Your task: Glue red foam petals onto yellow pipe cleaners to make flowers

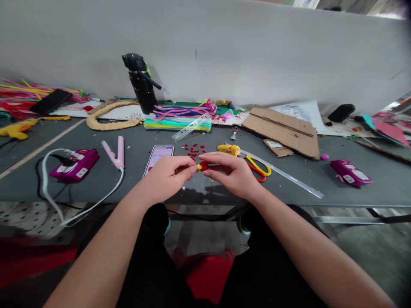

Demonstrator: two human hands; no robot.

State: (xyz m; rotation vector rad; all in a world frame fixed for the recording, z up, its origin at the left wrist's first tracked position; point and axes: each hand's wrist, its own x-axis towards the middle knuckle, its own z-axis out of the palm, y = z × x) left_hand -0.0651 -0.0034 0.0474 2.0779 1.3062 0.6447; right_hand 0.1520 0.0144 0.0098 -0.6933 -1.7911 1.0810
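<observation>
A small red-and-yellow craft piece [203,166] is held just above the front of the grey table, between my two hands. My left hand [168,175] pinches it on the yellow side, thumb against the forefinger. From the other side, the fingers and thumb of my right hand [236,173] close on its red part. Small red pieces [193,149] lie scattered just beyond my hands. A phone [160,153] showing a timer sits partly behind my left hand. Near my right hand are a yellow glue gun [228,149] and scissors [263,166] with red and yellow handles, partly covered.
Left stand a pink straightener-like tool [119,152] and a purple power strip [77,164] with cords. Behind are a black bottle [143,87], pipe cleaners [180,117] and a clear ruler [192,127]. Cardboard [282,130], a clear stick [289,176] and a purple packet [350,173] lie right.
</observation>
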